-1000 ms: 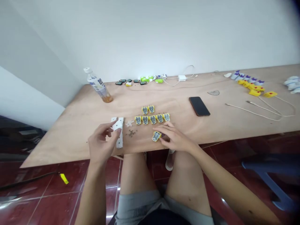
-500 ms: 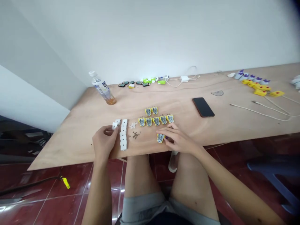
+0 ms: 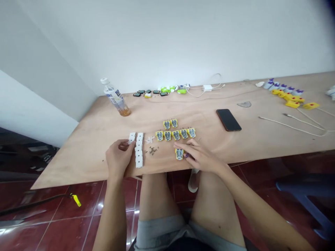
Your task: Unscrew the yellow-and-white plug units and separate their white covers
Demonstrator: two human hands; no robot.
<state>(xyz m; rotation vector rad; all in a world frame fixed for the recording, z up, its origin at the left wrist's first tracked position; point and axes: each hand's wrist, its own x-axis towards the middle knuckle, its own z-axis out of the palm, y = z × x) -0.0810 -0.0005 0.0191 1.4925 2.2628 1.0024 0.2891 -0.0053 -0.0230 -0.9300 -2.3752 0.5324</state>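
Observation:
My left hand [image 3: 119, 157] sits at the near edge of the plywood table [image 3: 78, 167], its fingertips pinching the lower end of a white plastic piece [image 3: 132, 138]. Just right of it lies a column of white plastic blocks [image 3: 139, 151]. My right hand [image 3: 200, 157] rests with fingers apart beside a lone yellow-and-grey electrical part [image 3: 179, 153]. A small purple bit [image 3: 186, 156] shows by my thumb; I cannot tell if it is held. Several matching yellow parts [image 3: 176, 135] stand in rows above, near a pile of tiny screws [image 3: 153, 150].
A plastic bottle with amber liquid [image 3: 115, 98] stands at the back left. A black phone [image 3: 228, 120] lies to the right. Small parts and a white charger [image 3: 207, 88] line the wall side. Yellow and purple parts and cables [image 3: 289, 94] sit far right.
The white strip from my left hand now lies as a column on the table, with one piece still at my fingertips. The lone yellow part has turned upright under my right hand.

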